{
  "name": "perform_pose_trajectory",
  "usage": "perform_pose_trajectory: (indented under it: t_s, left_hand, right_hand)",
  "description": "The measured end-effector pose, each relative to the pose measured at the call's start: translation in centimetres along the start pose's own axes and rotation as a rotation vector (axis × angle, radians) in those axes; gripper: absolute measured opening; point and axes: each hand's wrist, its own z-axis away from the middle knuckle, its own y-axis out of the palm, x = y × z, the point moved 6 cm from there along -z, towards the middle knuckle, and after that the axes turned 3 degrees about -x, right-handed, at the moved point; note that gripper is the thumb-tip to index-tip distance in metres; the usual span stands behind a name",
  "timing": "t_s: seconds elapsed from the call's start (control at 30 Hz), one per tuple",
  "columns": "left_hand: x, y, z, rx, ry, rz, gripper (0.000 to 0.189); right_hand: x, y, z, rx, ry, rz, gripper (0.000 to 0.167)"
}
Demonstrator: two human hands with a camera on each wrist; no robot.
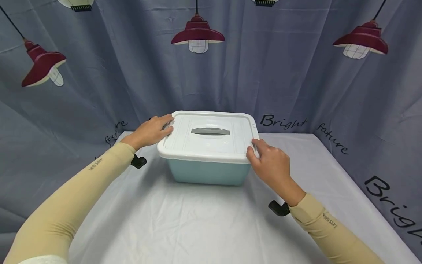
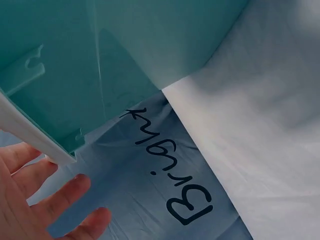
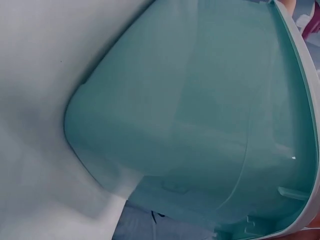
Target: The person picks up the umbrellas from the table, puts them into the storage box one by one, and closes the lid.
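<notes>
A storage box (image 1: 209, 172) with a pale teal body stands on the white-covered table. On top of it lies a white lid (image 1: 184, 145) with a grey handle (image 1: 210, 131) in its middle. At the lid's left edge is my left hand (image 1: 150, 131), thumb and forefinger tips on the rim; in the left wrist view its other fingers (image 2: 65, 200) are spread and nearly straight beside the rim. My right hand (image 1: 271, 163) touches the lid's right edge with thumb and forefinger, its other fingers hidden. The right wrist view is mostly filled by the box wall (image 3: 175, 100).
White cloth covers the table (image 1: 204, 223). A blue-grey curtain (image 1: 148, 73) printed with red lamps and lettering surrounds the table at the back and sides. Black wrist mounts (image 1: 278, 208) show below the hands.
</notes>
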Motion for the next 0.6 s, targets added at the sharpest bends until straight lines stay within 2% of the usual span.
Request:
perform_pose_trajectory:
  t_s: [0.23, 0.43, 0.5, 0.6]
  left_hand:
    - [-0.2, 0.0, -0.3, 0.008, 0.022, 0.016, 0.059]
    - [-0.6, -0.6, -0.7, 0.013, 0.08, 0.044, 0.055]
    - [-0.8, -0.8, -0.6, 0.018, 0.081, 0.068, 0.056]
    - [-0.6, -1.2, -0.1, 0.016, 0.048, 0.089, 0.06]
  right_hand:
    - [-0.2, -0.1, -0.1, 0.023, 0.009, 0.011, 0.045]
    - [-0.5, -0.4, -0.4, 0.074, 0.029, 0.029, 0.046]
    - [-0.8, -0.5, -0.4, 0.111, 0.055, 0.03, 0.051]
    - [-1.5, -0.5, -0.5, 0.171, 0.095, 0.032, 0.06]
